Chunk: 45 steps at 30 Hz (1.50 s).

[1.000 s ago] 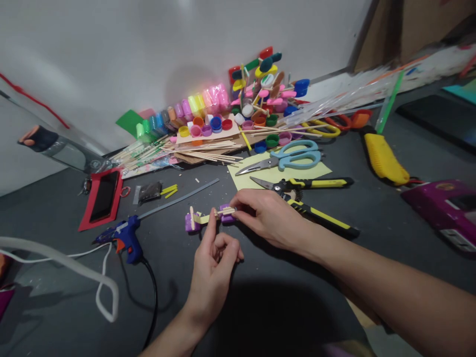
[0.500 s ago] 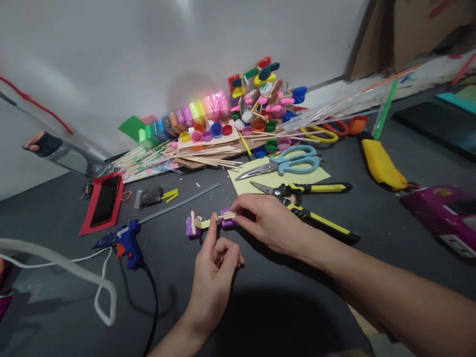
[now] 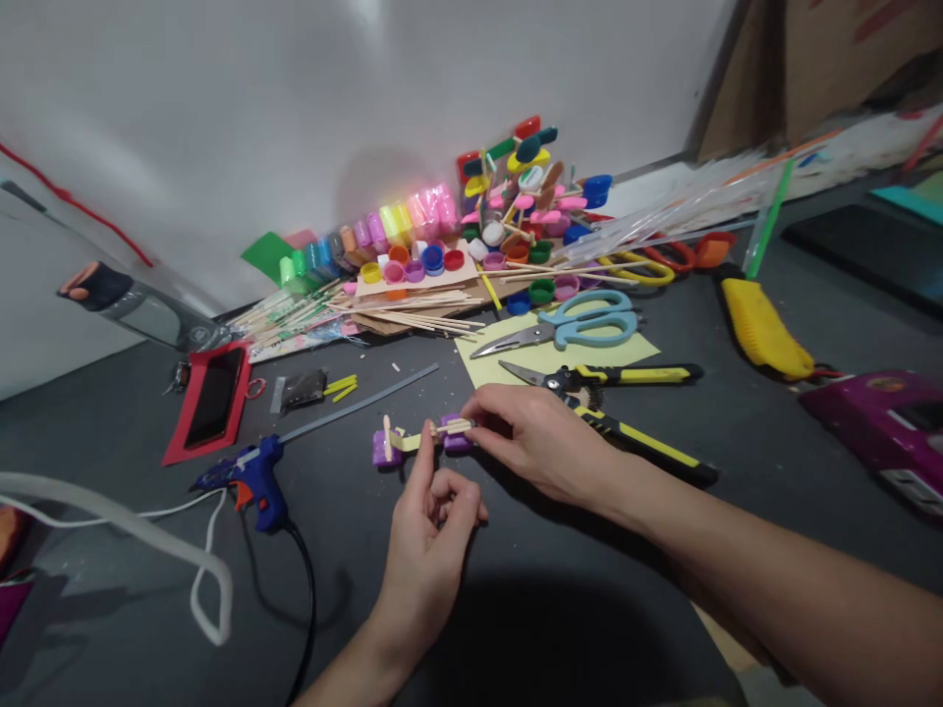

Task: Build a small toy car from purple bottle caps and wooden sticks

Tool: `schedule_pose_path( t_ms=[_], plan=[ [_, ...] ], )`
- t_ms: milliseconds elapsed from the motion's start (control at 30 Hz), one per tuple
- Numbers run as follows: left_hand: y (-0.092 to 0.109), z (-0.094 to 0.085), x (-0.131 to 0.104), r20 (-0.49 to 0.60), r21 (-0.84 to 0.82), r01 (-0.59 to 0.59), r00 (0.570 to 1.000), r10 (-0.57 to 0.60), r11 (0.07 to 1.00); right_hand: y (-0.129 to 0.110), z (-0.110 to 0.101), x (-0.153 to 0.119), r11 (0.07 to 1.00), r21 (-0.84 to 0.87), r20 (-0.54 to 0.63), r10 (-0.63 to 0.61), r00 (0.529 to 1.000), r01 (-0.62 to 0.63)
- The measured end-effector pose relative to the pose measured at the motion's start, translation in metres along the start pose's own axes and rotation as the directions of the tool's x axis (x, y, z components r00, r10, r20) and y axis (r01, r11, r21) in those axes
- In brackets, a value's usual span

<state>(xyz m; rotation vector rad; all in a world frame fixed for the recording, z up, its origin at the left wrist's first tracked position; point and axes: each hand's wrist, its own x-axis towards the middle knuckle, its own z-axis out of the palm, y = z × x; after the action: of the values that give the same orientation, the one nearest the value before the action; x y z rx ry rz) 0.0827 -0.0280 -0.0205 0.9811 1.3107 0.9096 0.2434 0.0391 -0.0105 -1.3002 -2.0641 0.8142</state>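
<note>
A small craft piece lies on the dark table: two purple blocks [image 3: 387,449] joined by a pale yellow strip [image 3: 408,443], with short wooden sticks [image 3: 453,426] on top. My left hand [image 3: 434,525] touches the sticks' left end with its outstretched index fingertip; the other fingers are loosely curled and hold nothing. At the right end, my right hand [image 3: 526,442] pinches the sticks between thumb and fingers, partly covering the right purple block [image 3: 456,437]. Pruning shears [image 3: 619,374] lie just behind my right hand, and light-blue scissors [image 3: 589,322] rest on a yellow sheet [image 3: 478,365].
A blue glue gun [image 3: 257,486] with its cable lies left, near a phone [image 3: 215,393] on red card. Paint pots [image 3: 433,258], wooden skewers [image 3: 419,319] and coloured clay packs line the wall. A yellow cutter [image 3: 766,329] and purple device [image 3: 876,422] are right.
The whole view has shifted slightly, so everything appears a little further right. Both hands keep the same pose on the craft piece.
</note>
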Motion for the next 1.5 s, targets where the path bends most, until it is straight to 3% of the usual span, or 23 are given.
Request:
schedule_pose_path(
  t_ms=[1500],
  plan=[
    [-0.0006,-0.0010,-0.0018,0.002,-0.011,-0.012,1.000,0.012,1.000,-0.0045,-0.0024,0.0001,1.000,-0.017,0.007,0.016,1.000,-0.016]
  ],
)
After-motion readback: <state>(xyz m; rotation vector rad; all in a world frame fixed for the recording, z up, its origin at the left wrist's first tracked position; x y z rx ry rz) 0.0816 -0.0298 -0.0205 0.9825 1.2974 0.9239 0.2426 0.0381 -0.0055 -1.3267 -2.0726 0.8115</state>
